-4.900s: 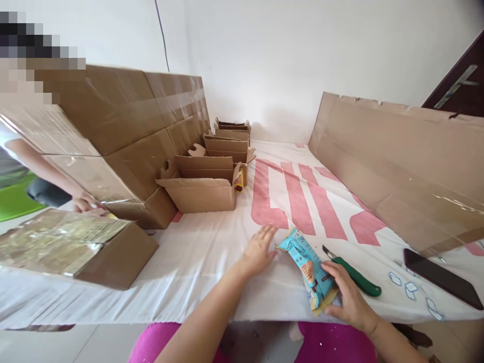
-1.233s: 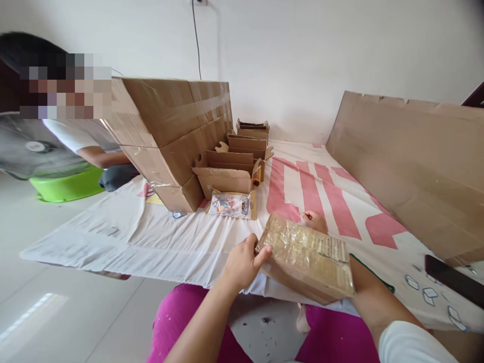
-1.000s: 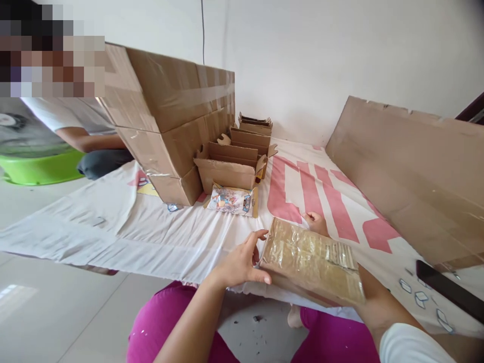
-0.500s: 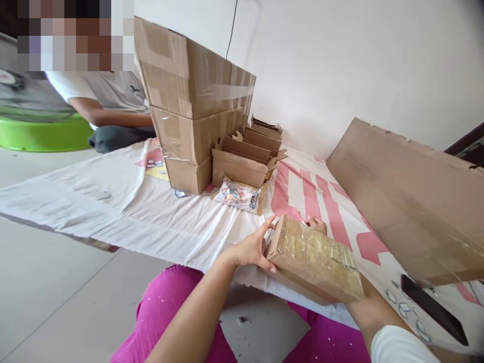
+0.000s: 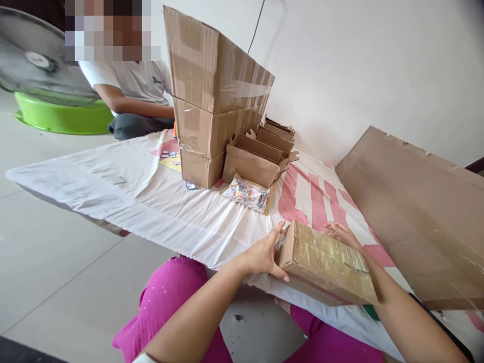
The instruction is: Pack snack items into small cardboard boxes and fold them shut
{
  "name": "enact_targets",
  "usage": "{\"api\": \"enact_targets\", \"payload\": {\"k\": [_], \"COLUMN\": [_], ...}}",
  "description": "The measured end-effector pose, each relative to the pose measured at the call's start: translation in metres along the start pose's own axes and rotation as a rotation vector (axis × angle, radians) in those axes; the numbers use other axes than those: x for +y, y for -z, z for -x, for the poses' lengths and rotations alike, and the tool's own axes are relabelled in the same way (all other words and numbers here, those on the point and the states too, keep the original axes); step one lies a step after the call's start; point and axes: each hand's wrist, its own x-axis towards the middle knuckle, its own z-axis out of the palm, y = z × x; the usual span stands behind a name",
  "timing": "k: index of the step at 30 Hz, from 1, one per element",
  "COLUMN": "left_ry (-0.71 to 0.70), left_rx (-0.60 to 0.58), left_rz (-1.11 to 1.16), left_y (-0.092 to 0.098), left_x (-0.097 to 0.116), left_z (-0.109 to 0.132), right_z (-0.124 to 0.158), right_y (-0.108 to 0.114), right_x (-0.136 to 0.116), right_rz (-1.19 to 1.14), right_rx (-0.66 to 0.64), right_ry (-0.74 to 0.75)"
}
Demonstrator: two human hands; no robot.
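A small cardboard box [image 5: 328,254] covered in clear and yellowish tape lies tilted at the near edge of the cloth-covered table. My left hand [image 5: 270,254] grips its left end, thumb on the near side and fingers over the far side. Behind the box is my right hand [image 5: 340,234], apart from its top, fingers stretched loosely and slightly blurred; no object shows in them. The right forearm passes beside the box's right end. Farther off lies a printed, shiny packet [image 5: 247,192], in front of open-topped cardboard boxes [image 5: 251,164].
A tall stack of taped cardboard boxes [image 5: 194,121] stands left of centre. A large cardboard sheet [image 5: 412,212] leans at the right, with a dark flat object [image 5: 442,322] partly behind my forearm. A person [image 5: 128,85] sits beyond the stack, near a fan [image 5: 38,60] and green basin [image 5: 60,113].
My view has shifted, so things sit farther right or lower. My right hand has moved right along the box's far side, and its fingers have opened out. My left hand keeps its grip.
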Motion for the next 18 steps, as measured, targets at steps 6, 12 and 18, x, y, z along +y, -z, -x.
{"api": "enact_targets", "payload": {"k": [6,12,18], "left_ry": [0.015,0.085,0.101], "left_rx": [-0.006,-0.069,-0.094], "left_rz": [0.041,0.052,0.038], "left_y": [0.001,0.000,-0.001], "left_x": [-0.003,-0.006,-0.005], "left_z": [0.003,0.001,0.005], "right_z": [0.058,0.144,0.170], "right_y": [0.048,0.021,-0.011], "right_x": [0.020,0.001,0.006], "right_rz": [-0.042,-0.570,-0.702], "right_rx": [-0.032,-0.049,0.207], "right_ry": [-0.222,-0.341,-0.294]}}
